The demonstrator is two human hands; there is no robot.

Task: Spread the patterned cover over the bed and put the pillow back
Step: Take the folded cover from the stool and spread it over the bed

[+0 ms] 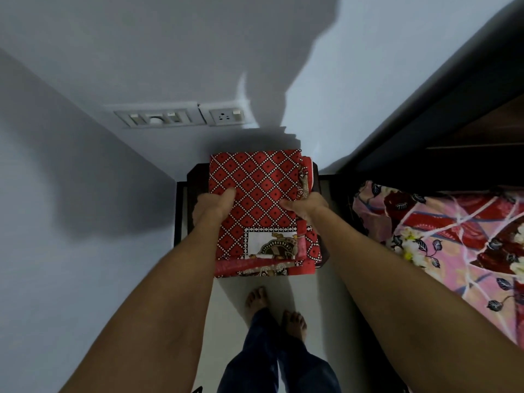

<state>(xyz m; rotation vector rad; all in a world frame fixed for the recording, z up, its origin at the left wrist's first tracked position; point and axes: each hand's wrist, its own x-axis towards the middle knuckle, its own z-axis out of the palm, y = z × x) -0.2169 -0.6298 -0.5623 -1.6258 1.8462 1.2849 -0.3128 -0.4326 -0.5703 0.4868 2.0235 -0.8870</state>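
The patterned cover (255,191), still folded at frame centre, sits gripped between our left hand (211,207) and right hand (307,204), thumbs clamped on top, so next we judge carrying it to the bed (442,236) at right.

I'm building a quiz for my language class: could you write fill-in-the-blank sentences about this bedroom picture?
The red cover is ____, not spread out.
The left hand and right hand grip its sides, thumbs on ____.
The bed lies on the person's ____ side.
The person's feet are ____.
Missing words: folded; top; right; bare.
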